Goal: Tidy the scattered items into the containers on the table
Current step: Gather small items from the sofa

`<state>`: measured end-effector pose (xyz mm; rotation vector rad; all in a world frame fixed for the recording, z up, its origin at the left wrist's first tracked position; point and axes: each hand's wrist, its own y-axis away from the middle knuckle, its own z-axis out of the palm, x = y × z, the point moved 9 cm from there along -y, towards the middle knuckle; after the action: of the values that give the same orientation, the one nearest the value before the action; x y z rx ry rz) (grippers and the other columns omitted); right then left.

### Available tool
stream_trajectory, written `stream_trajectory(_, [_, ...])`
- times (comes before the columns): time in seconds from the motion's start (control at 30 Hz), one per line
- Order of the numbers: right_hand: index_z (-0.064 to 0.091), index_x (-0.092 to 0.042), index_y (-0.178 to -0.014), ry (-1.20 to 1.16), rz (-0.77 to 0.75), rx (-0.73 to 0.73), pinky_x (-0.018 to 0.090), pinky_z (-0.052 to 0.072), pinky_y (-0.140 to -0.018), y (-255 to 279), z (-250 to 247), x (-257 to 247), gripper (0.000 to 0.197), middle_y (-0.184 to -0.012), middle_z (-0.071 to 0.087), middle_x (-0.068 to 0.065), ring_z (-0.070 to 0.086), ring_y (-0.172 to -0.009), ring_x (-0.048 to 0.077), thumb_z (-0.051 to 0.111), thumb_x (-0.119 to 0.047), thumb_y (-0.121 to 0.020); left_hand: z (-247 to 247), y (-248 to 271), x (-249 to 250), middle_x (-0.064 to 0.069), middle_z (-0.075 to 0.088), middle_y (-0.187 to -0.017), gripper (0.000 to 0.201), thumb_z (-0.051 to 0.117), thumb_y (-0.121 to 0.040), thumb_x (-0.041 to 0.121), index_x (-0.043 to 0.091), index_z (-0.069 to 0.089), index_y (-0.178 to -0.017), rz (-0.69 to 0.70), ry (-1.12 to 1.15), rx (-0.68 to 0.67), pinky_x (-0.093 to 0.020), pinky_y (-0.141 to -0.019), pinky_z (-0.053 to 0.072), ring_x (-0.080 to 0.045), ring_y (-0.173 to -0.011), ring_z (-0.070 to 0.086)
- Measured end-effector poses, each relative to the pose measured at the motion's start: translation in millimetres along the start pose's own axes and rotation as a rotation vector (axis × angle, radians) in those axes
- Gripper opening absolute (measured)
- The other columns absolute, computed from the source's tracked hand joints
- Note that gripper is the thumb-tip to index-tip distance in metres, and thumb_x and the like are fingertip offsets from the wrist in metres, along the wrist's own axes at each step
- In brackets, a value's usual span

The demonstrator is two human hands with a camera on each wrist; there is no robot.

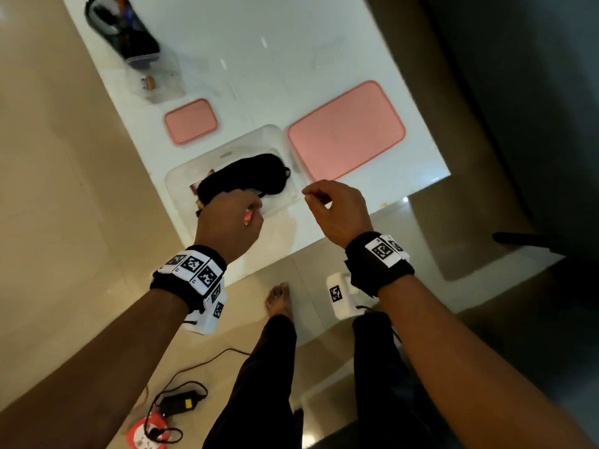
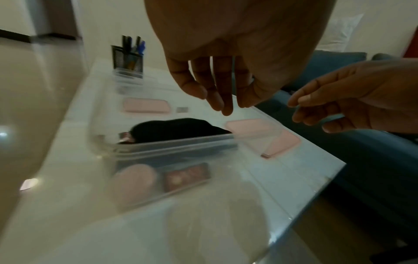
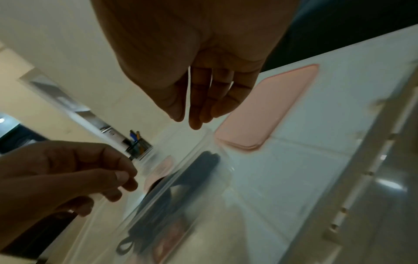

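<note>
A large clear container [image 1: 266, 130] stands near the table's front edge. Inside lies a black eye mask [image 1: 246, 178]. The left wrist view shows the eye mask [image 2: 176, 129] behind the container's wall [image 2: 172, 149], with a pink oval item [image 2: 133, 182] and a dark red card [image 2: 187, 176] seen through the plastic. My left hand [image 1: 249, 205] hovers over the container's near side, its fingers [image 2: 222, 105] hanging relaxed and holding nothing. My right hand [image 1: 312, 192] hangs above the container's right corner, loosely curled and holding nothing, as the right wrist view shows [image 3: 194, 116].
A large pink lid [image 1: 345, 131] lies right of the container, a small pink lid [image 1: 190, 121] behind it. Further back stand a small clear box [image 1: 155, 81] and a black mesh pen holder [image 1: 123, 27]. A power adapter [image 1: 180, 403] and its cable lie on the floor.
</note>
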<state>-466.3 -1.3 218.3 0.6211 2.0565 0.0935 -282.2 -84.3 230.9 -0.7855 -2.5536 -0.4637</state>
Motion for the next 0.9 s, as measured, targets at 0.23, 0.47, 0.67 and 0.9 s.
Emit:
stream_trajectory(0.23, [0.071, -0.024, -0.105, 0.022, 0.235, 0.078, 0.031, 0.051, -0.088, 74.7, -147.4, 153.5, 0.017, -0.098, 0.067, -0.005, 0.061, -0.091, 0.012, 0.063, -0.024, -0.09, 120.9, -18.0, 174.5, 0.009, 0.065, -0.089, 0.018, 0.048, -0.087, 0.032, 0.028, 0.064, -0.095, 0.231, -0.112, -0.42, -0.032, -0.068, 0.047, -0.019, -0.083, 0.061])
stream_trajectory(0.47, [0.066, -0.021, -0.118, 0.226, 0.564, 0.443, 0.038, 0.044, -0.094, 230.0, -389.5, 351.3, 0.03, -0.114, 0.06, 0.009, 0.054, -0.108, 0.032, 0.064, -0.027, -0.088, 244.5, -32.7, 432.4, 0.008, 0.066, -0.088, 0.013, 0.058, -0.086, 0.021, 0.024, 0.067, -0.095, 0.565, -0.14, -0.599, -0.032, -0.072, 0.051, -0.017, -0.085, 0.059])
stream_trajectory(0.67, [0.059, -0.019, -0.129, 0.292, 0.973, 0.616, 0.048, 0.048, -0.09, 397.8, -508.3, 485.5, 0.046, -0.132, 0.049, 0.015, 0.049, -0.117, 0.039, 0.066, -0.031, -0.084, 353.3, 6.2, 656.2, -0.001, 0.067, -0.097, 0.021, 0.058, -0.082, 0.024, 0.02, 0.067, -0.1, 0.882, -0.173, -0.719, -0.035, -0.08, 0.049, -0.027, -0.09, 0.062])
stream_trajectory(0.9, [0.036, -0.046, -0.14, 0.028, 1.21, 0.616, 0.049, 0.045, -0.099, 518.9, -501.4, 578.1, 0.066, -0.153, 0.026, -0.003, 0.036, -0.134, 0.03, 0.062, -0.053, -0.079, 468.2, 77.9, 828.2, 0.003, 0.061, -0.125, 0.041, 0.062, -0.078, 0.037, 0.028, 0.059, -0.118, 1.026, -0.312, -0.88, -0.044, -0.097, 0.045, -0.025, -0.118, 0.054])
